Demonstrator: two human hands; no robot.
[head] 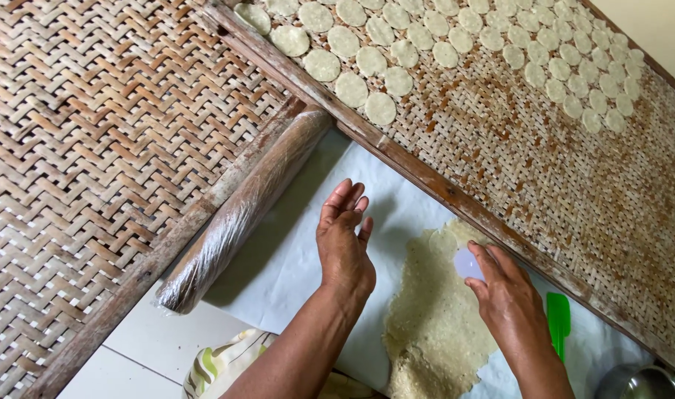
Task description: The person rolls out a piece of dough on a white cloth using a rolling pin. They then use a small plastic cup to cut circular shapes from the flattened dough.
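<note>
White sheeting [293, 258] carries rolled dough [433, 325]; right hand [509, 295] presses a round cutter [468, 263] at its top edge, left hand [345, 240] spread empty beside, so lifting the cut disc looks due.

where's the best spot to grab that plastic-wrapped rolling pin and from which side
Grip the rolling pin around its middle, coming down from above on the side facing the white sheet. It lies flat and slanted, its far side tucked against the wooden frame of the woven tray, so only the sheet side looks free for fingers. The left hand hovers nearest; the film wrap may be slippery.
</note>
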